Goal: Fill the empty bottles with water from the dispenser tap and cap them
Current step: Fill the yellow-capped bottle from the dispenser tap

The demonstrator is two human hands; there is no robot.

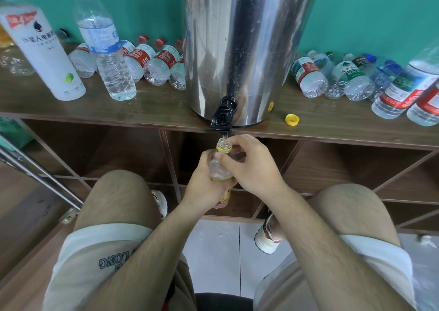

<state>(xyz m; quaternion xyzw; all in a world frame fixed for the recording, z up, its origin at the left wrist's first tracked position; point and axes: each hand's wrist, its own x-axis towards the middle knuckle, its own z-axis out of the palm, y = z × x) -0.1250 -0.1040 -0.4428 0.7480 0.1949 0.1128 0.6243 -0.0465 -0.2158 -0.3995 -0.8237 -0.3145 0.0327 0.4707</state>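
A clear bottle [219, 168] with a yellow neck ring and yellow label stands upright just under the black tap [222, 117] of the steel dispenser [247, 49]. Its open mouth sits right below the spout. My left hand [204, 185] grips the bottle's body from the left. My right hand [249, 166] holds its upper part from the right, thumb across the shoulder. A yellow cap [292, 119] lies loose on the shelf to the right of the dispenser.
On the brown shelf top [142, 111], two upright bottles, one white [45, 54] and one clear [104, 49], stand left, with several bottles lying behind. Several more bottles [344, 78] lie at the right. Open cubbies sit below; my knees flank the tap.
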